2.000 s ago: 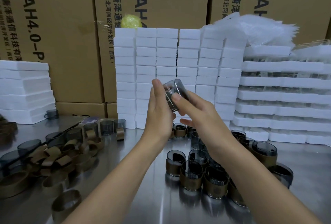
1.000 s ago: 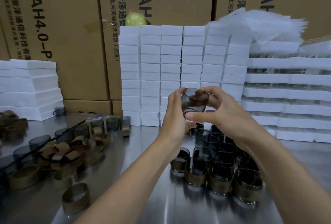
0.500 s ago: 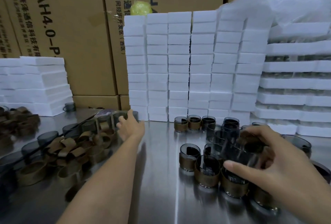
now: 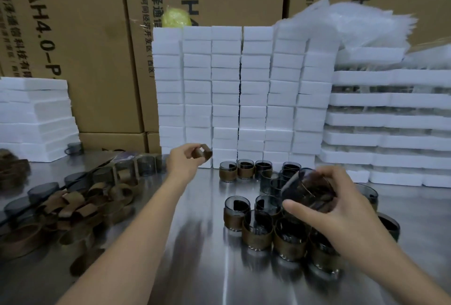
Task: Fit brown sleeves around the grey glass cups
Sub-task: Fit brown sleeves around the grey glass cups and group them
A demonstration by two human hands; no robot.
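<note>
Right hand [image 4: 341, 214] is gripping a tilted grey cup [image 4: 305, 190] just above the sleeved cups [image 4: 258, 234] on the steel table [image 4: 195, 268], while the left hand [image 4: 184, 162] is pinching a brown sleeve [image 4: 203, 154] aloft. Fitting seems to be starting; sleeve and cup are needing squaring up.

On the steel bench [image 4: 200, 268], foam blocks [image 4: 227, 90] stand stacked at twelve o'clock, foam slabs [image 4: 34, 114] at ten, foam trays [image 4: 390, 119] at two, plastic bags [image 4: 366, 19] atop. Cardboard boxes [image 4: 80, 48] stand behind, a yellow lump [image 4: 176, 18] before them.
</note>
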